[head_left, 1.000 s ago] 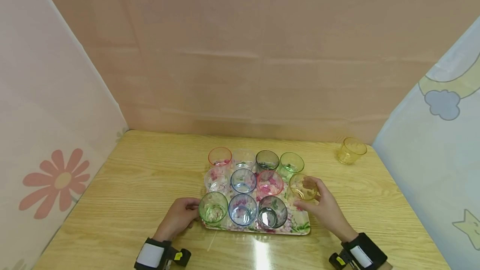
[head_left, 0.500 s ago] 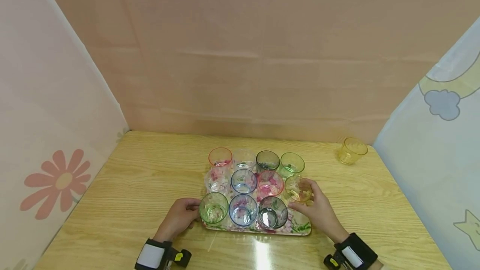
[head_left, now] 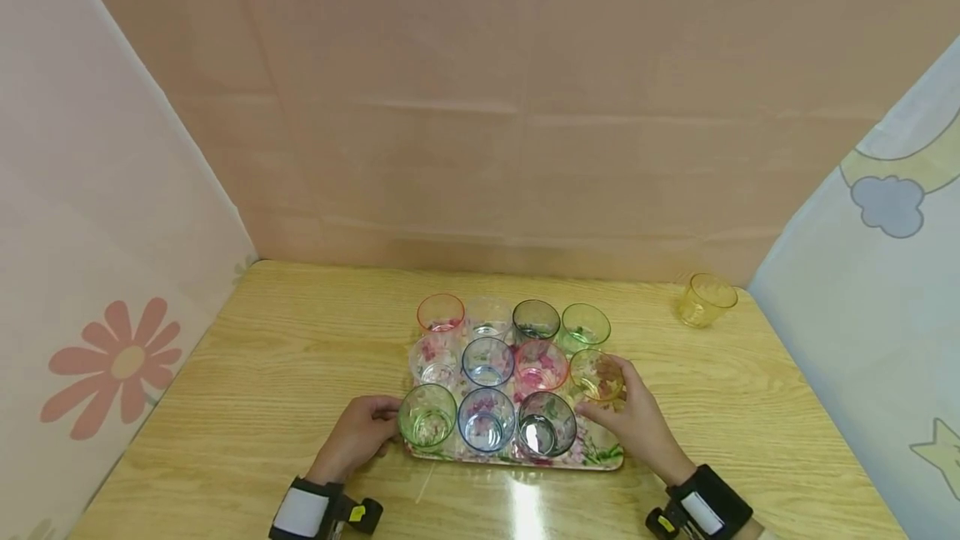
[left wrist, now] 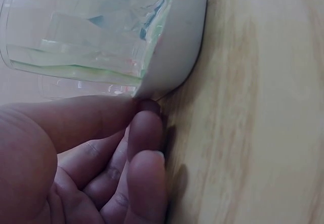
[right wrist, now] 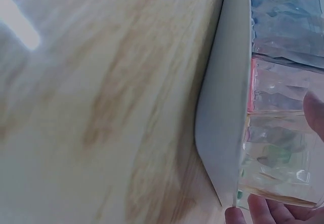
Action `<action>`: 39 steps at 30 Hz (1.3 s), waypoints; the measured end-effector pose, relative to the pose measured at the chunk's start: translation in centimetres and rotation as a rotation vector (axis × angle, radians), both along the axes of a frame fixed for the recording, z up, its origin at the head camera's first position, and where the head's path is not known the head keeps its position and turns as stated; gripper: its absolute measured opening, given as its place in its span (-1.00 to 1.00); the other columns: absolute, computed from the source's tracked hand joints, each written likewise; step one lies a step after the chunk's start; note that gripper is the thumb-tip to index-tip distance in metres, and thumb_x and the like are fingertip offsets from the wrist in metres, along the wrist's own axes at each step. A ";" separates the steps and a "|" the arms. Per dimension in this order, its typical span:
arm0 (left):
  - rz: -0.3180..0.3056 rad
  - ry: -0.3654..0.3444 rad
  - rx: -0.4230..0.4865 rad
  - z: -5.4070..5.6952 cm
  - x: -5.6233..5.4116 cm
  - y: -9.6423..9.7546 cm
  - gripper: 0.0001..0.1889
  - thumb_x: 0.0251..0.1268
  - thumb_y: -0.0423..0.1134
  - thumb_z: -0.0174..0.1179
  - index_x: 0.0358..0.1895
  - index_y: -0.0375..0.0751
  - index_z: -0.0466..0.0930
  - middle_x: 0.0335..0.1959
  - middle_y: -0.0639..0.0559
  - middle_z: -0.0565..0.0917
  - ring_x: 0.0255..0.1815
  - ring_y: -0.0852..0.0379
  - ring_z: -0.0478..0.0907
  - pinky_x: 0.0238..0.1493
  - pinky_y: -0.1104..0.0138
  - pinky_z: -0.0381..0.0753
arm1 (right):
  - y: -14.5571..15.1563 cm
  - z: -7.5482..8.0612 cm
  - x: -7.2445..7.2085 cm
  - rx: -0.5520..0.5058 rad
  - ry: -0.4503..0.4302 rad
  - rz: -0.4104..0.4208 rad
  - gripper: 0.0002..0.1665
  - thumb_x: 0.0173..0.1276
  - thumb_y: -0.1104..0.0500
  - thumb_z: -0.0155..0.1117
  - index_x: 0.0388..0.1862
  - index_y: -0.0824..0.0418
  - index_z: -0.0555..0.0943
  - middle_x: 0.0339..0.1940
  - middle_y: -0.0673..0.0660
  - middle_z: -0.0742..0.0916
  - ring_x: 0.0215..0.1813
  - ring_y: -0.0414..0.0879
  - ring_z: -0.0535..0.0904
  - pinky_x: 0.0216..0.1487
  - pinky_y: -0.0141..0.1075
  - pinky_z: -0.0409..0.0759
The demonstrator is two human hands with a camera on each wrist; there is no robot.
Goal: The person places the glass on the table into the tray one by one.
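A flowered tray (head_left: 600, 450) carries several clear tumblers in rows, tinted red, clear, black, green and blue. My right hand (head_left: 637, 419) holds a yellow tumbler (head_left: 596, 377) at the right end of the middle row. In the right wrist view, the thumb (right wrist: 315, 113) and fingers (right wrist: 260, 210) lie on opposite sides of that tumbler, by the white tray wall (right wrist: 223, 87). My left hand (head_left: 356, 438) pinches the tray's left edge beside the front green tumbler (head_left: 427, 425). The left wrist view shows its thumb and forefinger at the tray's corner.
A second yellow tumbler (head_left: 707, 302) stands apart at the back right of the wooden table (head_left: 300, 332). Beige sheeting (head_left: 480, 148) closes the back, and patterned sheets flank both sides. The front row holds a blue (head_left: 486, 427) and a black tumbler (head_left: 546, 432).
My right hand has moved left with the yellow tumbler, bringing it close to the red one in the middle row. The left hand has stayed at the tray's edge.
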State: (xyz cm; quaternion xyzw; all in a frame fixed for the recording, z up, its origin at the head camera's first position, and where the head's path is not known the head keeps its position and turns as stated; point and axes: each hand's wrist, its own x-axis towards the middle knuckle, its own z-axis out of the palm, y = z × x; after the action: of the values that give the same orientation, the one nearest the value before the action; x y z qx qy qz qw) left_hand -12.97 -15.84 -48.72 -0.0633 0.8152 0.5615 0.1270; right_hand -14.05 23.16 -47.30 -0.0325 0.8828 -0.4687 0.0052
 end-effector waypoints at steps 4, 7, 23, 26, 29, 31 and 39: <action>0.006 -0.010 -0.002 0.0 0.0 0.0 -0.77 0.35 -0.46 0.22 0.00 -0.48 0.69 -0.40 -0.03 0.66 -0.46 0.11 0.57 -0.53 0.30 0.58 | 0.0 0.0 0.1 -0.002 -0.003 -0.004 0.00 0.25 0.09 0.56 0.50 0.35 0.21 0.33 0.37 0.52 0.26 0.27 0.51 0.13 0.14 0.53; 0.007 -0.013 -0.006 0.0 0.0 0.0 -0.77 0.35 -0.45 0.22 0.00 -0.48 0.69 -0.40 -0.04 0.66 -0.46 0.11 0.57 -0.53 0.29 0.57 | 0.0 0.0 0.2 -0.003 -0.017 -0.004 0.03 0.25 0.08 0.56 0.51 0.34 0.18 0.35 0.38 0.49 0.27 0.29 0.50 0.13 0.16 0.54; -0.005 0.000 0.005 -0.2 0.1 0.0 -0.75 0.34 -0.43 0.23 0.01 -0.49 0.69 -0.37 -0.02 0.70 -0.45 0.12 0.56 -0.53 0.31 0.56 | 4.7 3.9 -0.6 -0.128 0.206 -0.101 -0.24 0.60 0.20 0.14 0.57 0.42 0.03 0.47 0.36 0.24 0.48 0.17 0.17 0.26 -0.64 0.29; 0.012 -0.001 -0.011 -0.1 0.1 -0.1 -0.77 0.34 -0.43 0.23 -0.01 -0.47 0.70 -0.39 -0.01 0.69 -0.47 0.12 0.57 -0.53 0.30 0.56 | 6.2 4.7 -1.7 -0.129 0.233 -0.157 -0.17 0.59 0.19 0.15 0.61 0.37 -0.05 0.50 0.36 0.17 0.53 0.16 0.09 0.29 -0.65 0.26; 0.028 0.000 -0.020 -0.1 0.1 0.0 -0.78 0.35 -0.43 0.23 -0.02 -0.47 0.70 -0.40 -0.01 0.68 -0.48 0.12 0.57 -0.54 0.30 0.56 | 7.7 5.4 -3.0 -0.140 0.247 -0.229 -0.09 0.56 0.17 0.19 0.64 0.31 -0.11 0.54 0.34 0.10 0.57 0.17 0.01 0.41 -0.56 0.18; 0.032 0.001 -0.016 -0.1 0.1 0.0 -0.77 0.35 -0.43 0.23 -0.01 -0.47 0.70 -0.40 -0.02 0.68 -0.47 0.11 0.57 -0.54 0.30 0.56 | 8.7 5.8 -4.0 -0.129 0.262 -0.280 -0.03 0.54 0.14 0.23 0.65 0.26 -0.14 0.56 0.32 0.07 0.58 0.17 -0.04 0.51 -0.43 0.11; 0.048 -0.011 -0.033 -0.4 0.1 0.2 -0.76 0.30 -0.40 0.26 -0.02 -0.43 0.72 -0.38 0.01 0.71 -0.42 0.12 0.59 -0.51 0.29 0.57 | 12.7 5.6 -8.0 -0.056 0.244 -0.405 0.19 0.45 -0.01 0.31 0.68 0.14 -0.31 0.64 0.27 -0.16 0.62 0.26 -0.21 0.56 0.21 -0.13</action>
State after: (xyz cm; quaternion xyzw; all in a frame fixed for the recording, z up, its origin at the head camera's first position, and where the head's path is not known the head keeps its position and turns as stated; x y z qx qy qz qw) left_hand -12.92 -15.61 -49.08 -0.0881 0.8218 0.5506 0.1168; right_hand -22.06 35.85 -41.65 0.0885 0.8520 -0.4770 -0.1967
